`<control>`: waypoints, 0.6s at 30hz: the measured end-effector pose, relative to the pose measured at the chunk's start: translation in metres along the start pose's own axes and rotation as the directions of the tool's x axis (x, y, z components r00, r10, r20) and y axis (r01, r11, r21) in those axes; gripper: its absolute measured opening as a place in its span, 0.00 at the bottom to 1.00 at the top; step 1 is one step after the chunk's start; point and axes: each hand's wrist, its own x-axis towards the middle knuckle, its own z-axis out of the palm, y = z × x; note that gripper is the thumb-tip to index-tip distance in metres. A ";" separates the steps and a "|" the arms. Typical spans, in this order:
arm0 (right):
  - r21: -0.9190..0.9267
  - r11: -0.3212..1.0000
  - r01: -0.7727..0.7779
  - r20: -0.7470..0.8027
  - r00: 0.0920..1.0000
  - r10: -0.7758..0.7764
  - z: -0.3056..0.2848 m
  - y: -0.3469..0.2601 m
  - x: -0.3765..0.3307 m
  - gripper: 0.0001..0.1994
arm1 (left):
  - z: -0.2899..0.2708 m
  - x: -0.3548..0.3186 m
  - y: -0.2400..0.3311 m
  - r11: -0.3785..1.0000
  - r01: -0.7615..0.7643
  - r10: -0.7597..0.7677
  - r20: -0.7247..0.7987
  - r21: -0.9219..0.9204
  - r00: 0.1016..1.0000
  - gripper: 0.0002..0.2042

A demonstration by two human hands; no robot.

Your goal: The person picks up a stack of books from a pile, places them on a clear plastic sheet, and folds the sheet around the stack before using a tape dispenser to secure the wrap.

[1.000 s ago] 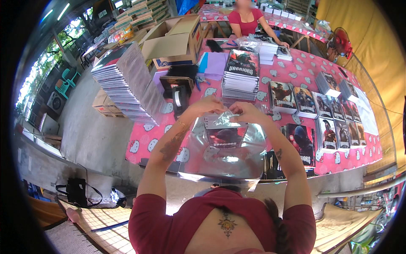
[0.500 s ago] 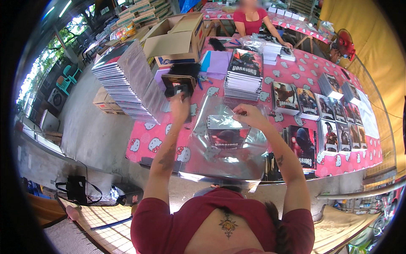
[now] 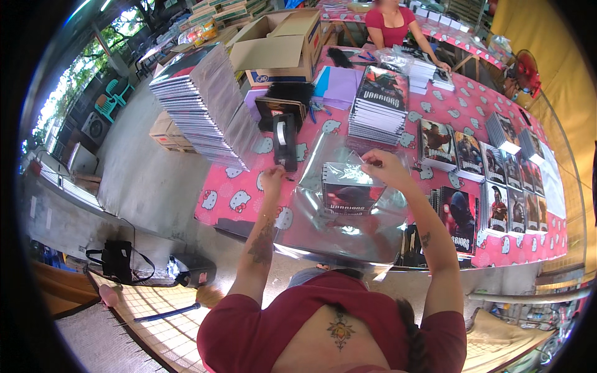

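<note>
**On a pink table (image 3: 460, 115), one notebook (image 3: 351, 196) lies under clear plastic**

Near the table's close edge, the notebook rests on a wide plastic sheet (image 3: 329, 239), part of which covers its far end. The right hand (image 3: 382, 166) pinches the plastic at the notebook's far right corner. Left of the sheet, the left hand (image 3: 272, 179) has its fingers drawn together at the near end of a black tape dispenser (image 3: 285, 143); whether they grip any tape I cannot tell.

Several things crowd the work. A tall stack of spiral notebooks (image 3: 193, 93) leans along the left edge, and another pile (image 3: 378, 112) blocks the space just beyond the sheet. Far left stands an open cardboard box (image 3: 280, 56), with purple paper (image 3: 342, 90) to its right. More books (image 3: 459, 217) sit near right, beside the right forearm. At the far side is a co-worker in a red top (image 3: 393, 31); a red fan (image 3: 527, 73) stands far right.
</note>
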 end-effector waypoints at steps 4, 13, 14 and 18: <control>-0.049 0.999 -0.012 -0.055 0.998 0.009 -0.004 -0.005 -0.007 0.18 | 0.000 -0.002 0.105 0.494 -0.129 -0.013 0.155 0.860 0.988 0.05; -0.063 0.997 -0.041 -0.055 0.998 0.038 -0.005 -0.008 -0.012 0.18 | 0.186 0.003 0.264 0.383 -0.923 -0.157 0.983 -0.025 -0.091 0.12; -0.068 0.996 -0.066 -0.039 0.997 0.064 -0.006 -0.010 -0.012 0.19 | 0.196 0.014 0.251 0.502 -0.865 -0.283 0.949 0.025 -0.137 0.13; -0.071 0.996 -0.059 -0.043 0.997 0.056 0.000 -0.017 -0.006 0.20 | 0.190 0.066 0.112 0.845 -0.403 -0.487 0.817 0.351 -0.309 0.18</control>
